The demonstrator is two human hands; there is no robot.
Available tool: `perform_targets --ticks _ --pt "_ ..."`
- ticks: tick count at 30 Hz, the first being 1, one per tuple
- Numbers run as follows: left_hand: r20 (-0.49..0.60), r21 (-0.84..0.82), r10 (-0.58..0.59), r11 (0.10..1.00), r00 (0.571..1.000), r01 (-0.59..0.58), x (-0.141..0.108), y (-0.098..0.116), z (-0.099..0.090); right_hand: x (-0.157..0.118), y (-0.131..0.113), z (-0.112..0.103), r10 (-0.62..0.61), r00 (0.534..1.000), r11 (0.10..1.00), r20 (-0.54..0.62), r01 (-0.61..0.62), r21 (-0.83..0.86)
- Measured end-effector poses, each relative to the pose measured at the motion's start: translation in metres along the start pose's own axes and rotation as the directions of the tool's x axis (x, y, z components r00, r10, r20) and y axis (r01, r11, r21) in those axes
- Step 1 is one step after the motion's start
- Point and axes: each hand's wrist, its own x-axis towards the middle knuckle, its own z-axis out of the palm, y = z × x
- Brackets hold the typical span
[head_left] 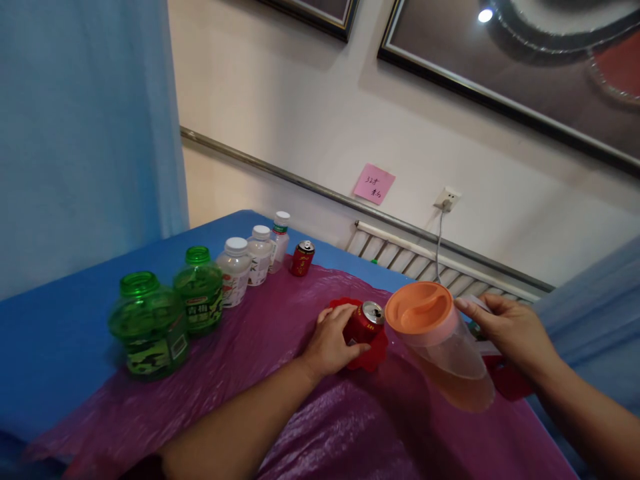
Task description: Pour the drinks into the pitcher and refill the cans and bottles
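Two bare hands on my feed, both busy. Landmark: red scalloped plastic dish (379, 355). Left hand (330, 340) is clamped round a red metal can with gold lettering and a silver top (364, 324), fingers on its far side, thumb across the front; can is upright over the dish, but I can't tell if its base touches. Right hand (517, 333), to the right of the dish, grips the pale handle (481, 304) of a clear plastic pitcher with an orange lid and pink collar (443, 343). Pitcher is just right of the dish, tilted, lid leaning toward the can; contact between them I can't confirm. Crumpled purple plastic sheet (240, 393) spreads under the dish, over a blue tabletop (55, 333). Left of the dish I log a row: two green translucent uncapped bottles (150, 327) nearest me, two squat clear bottles with white caps (235, 277), one slim clear bottle with a white cap and green band (280, 243). Second red can (301, 259) ends that row, beyond the dish and to its left. Farther behind the dish: white radiator (400, 253), pink paper note (374, 183), white wall socket (447, 198).
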Motion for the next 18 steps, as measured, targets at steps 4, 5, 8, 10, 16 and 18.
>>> perform_targets --ticks 4,5,8,10,16,18 --pt "-0.004 0.019 -0.010 1.000 1.000 0.010 -0.0001 0.0003 -0.0002 0.0004 0.0000 0.0001 0.008 1.000 1.000 0.004 -0.007 -0.004" --pt "-0.004 0.020 -0.009 1.000 1.000 0.009 -0.0001 0.0005 -0.0005 0.0004 0.0001 0.0001 0.009 1.000 1.000 0.005 -0.009 -0.001" --pt "0.005 0.015 0.003 1.000 1.000 -0.004 0.0002 0.0009 -0.0014 0.0002 0.0002 -0.0001 0.023 1.000 1.000 0.007 -0.023 0.003" --pt "0.007 0.009 0.009 1.000 1.000 -0.009 0.0003 0.0011 -0.0018 -0.0004 -0.0005 -0.0001 0.019 1.000 1.000 0.004 -0.019 0.001" --pt "-0.004 0.006 -0.002 1.000 1.000 0.002 -0.0001 0.0021 -0.0019 -0.0004 -0.0012 -0.0002 -0.021 1.000 1.000 -0.015 0.021 -0.013" --pt "-0.006 0.013 -0.008 1.000 1.000 0.008 -0.0002 0.0022 -0.0015 0.0002 0.0002 -0.0006 -0.030 0.999 0.999 -0.013 0.030 -0.021"
